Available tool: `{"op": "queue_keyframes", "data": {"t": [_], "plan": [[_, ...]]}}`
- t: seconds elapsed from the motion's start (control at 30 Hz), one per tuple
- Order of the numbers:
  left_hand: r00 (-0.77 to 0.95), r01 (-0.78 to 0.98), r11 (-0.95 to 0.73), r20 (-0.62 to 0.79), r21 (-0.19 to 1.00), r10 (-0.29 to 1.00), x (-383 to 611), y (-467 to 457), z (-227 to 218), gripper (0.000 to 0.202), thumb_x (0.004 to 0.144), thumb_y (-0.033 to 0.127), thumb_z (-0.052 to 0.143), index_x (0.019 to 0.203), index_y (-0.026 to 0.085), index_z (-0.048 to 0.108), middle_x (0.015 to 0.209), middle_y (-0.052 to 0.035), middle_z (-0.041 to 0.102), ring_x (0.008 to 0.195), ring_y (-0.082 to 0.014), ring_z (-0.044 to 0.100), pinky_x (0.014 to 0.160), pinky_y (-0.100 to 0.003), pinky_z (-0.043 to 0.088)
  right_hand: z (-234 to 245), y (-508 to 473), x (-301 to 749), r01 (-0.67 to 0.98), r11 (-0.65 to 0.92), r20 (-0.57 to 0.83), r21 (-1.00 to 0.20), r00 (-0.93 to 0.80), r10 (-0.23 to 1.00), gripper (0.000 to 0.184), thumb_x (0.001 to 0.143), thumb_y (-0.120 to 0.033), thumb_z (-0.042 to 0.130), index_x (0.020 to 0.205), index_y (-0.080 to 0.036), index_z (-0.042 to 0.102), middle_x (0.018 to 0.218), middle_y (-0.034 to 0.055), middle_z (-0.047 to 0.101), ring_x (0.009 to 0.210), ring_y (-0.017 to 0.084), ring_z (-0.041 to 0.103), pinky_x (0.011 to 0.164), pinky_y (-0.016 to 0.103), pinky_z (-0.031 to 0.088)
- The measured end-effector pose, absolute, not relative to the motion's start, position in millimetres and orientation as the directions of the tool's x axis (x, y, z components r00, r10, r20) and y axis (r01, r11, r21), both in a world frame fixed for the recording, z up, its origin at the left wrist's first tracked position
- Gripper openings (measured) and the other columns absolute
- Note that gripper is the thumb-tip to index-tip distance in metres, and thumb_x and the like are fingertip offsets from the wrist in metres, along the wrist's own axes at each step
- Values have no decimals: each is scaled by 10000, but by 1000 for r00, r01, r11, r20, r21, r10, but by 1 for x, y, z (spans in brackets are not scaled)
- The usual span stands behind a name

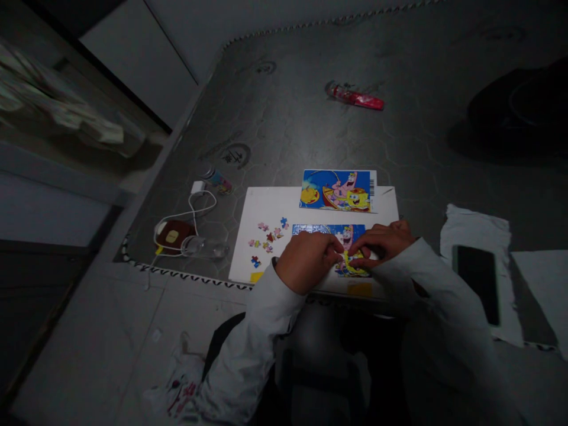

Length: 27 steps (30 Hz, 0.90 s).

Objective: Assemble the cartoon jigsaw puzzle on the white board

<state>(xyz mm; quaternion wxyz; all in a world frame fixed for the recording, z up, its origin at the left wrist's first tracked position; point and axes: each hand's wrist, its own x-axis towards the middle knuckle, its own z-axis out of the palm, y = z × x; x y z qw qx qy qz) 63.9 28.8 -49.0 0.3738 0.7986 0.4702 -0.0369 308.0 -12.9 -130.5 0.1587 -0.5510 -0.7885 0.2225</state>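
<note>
A partly joined cartoon jigsaw puzzle (306, 228) lies on a white board (261, 204), with my hands over its lower half. My left hand (308, 257) comes in from the left, fingers bent and closed at a yellow puzzle piece (347, 260). From the other side my right hand (384, 241) pinches at the same spot, its fingertips almost meeting the left ones. My fingers hide part of the piece and the puzzle around it. Several loose puzzle pieces (267, 244) are scattered on the board to the left. Above the puzzle rests a matching picture card (337, 190).
Left of the board are a clear bottle (206, 247), a brown case (174, 235), a white charger (197, 187) with cable and a small tube (217, 179). A phone (477, 281) lies on a white cloth (477, 228) at right. A red tube (355, 96) lies farther back.
</note>
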Motion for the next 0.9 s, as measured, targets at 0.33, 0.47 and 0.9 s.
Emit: {"op": "queue_keyframes", "data": {"t": [0.33,0.47,0.9], "plan": [[527,785,-248,-400,568,750,66,28,-50,141,1031,213,816,1150,214,892,1058,-53,915,1038,-268,853,985,-394,591,-112,-16,303,803,290,-38,-521,-361,932,107,938,-374,906,1007,-343,831,816,-43,789,889,253,710,935,459,296],[523,781,-243,-391,575,758,62,28,-43,115,1025,207,814,1107,232,892,1031,-32,912,1018,-250,848,973,-373,586,-112,-16,302,805,287,-44,-520,-360,932,106,933,-377,902,1005,-342,834,817,-42,789,904,259,723,933,456,300],[261,932,-69,-529,355,807,-23,50,-23,181,841,205,977,918,239,816,899,1,871,902,-219,831,847,-319,544,-125,-19,306,775,292,9,-561,-347,938,202,1003,-563,787,1006,-365,825,792,-22,780,861,279,729,962,523,377]]}}
